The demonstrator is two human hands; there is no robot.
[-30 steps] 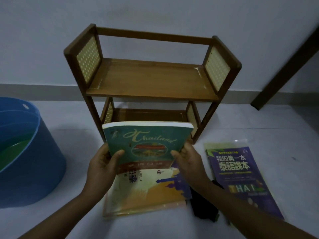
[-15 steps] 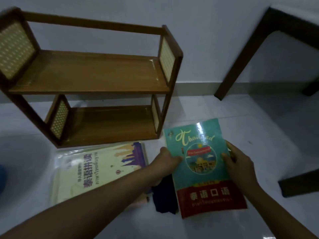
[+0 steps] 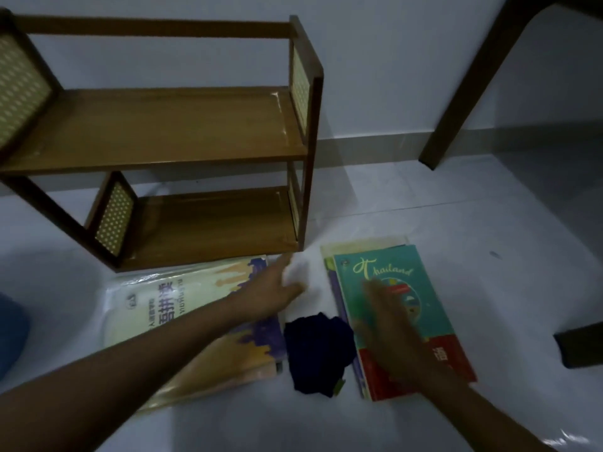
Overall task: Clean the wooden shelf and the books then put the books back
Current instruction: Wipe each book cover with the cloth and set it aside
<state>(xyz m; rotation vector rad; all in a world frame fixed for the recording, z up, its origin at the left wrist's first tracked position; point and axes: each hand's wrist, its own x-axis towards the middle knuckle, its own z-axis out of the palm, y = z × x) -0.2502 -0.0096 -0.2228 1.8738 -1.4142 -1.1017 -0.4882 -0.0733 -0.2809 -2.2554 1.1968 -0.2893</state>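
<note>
Head view: both hands are motion-blurred, so each grip reads only roughly. The left hand (image 3: 272, 290) reaches forward with fingers stretched out and holds nothing, its tips over bare floor (image 3: 489, 223) just in front of the wooden shelf (image 3: 182, 125), near that shelf's front right corner. The right hand (image 3: 386, 324) lies spread with straight fingers over the teal Thailand book (image 3: 421, 308); whether it presses the cover or hovers just above it cannot be told. That book lies flat on the floor, stacked on another book whose pale and purple edges show at its top and left sides. Between the forearms, a dark blue cloth (image 3: 318, 352) sits crumpled on the floor, touching the stack's left edge. Left of the cloth, under the left forearm, lies a cream and purple book (image 3: 156, 308), close to the shelf's front foot. Both shelf boards carry no books.
</note>
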